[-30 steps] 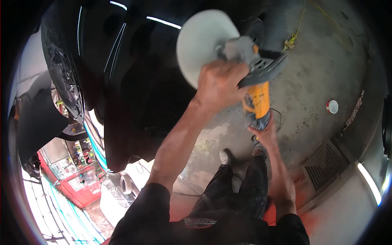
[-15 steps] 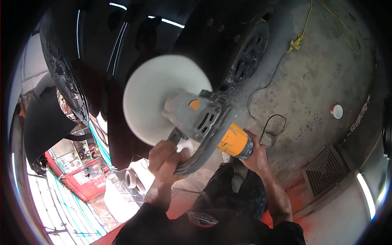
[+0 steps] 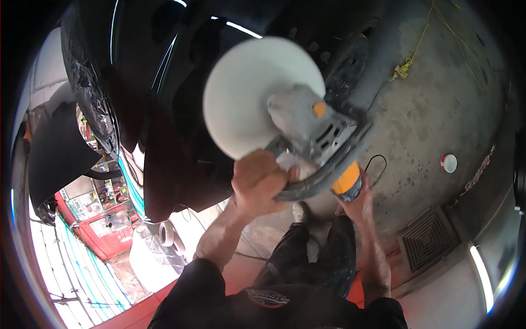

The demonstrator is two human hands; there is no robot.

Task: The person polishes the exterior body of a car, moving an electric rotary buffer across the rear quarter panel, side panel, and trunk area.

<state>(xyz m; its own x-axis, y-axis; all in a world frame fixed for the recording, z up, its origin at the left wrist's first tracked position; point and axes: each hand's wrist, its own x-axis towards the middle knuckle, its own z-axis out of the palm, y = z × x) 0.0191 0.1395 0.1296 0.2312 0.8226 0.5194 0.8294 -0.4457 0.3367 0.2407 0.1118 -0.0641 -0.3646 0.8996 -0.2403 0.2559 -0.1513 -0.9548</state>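
Observation:
A grey and orange rotary polisher (image 3: 298, 115) is held out in front of me. Its round white pad (image 3: 241, 98) faces the glossy black car body (image 3: 183, 137) and overlaps it in the view; I cannot tell whether pad and paint touch. My left hand (image 3: 260, 183) wraps round the curved front handle. At the tool's rear end, my right hand (image 3: 359, 203) closes round the orange and black body (image 3: 346, 181); its fingers are partly hidden behind it. Smooth, blurred pad edges suggest motion.
A dark wheel (image 3: 348, 68) is on the car's far side. The yellow cord connector (image 3: 401, 70), a small white tub (image 3: 449, 163) and a square floor grate (image 3: 430, 238) lie to the right. A red cabinet (image 3: 112, 244) and tape roll (image 3: 166, 233) are at lower left.
The polisher has moved right and upward in the view, with both hands still on it. Its pad now covers a different part of the black car body, closer to the wheel.

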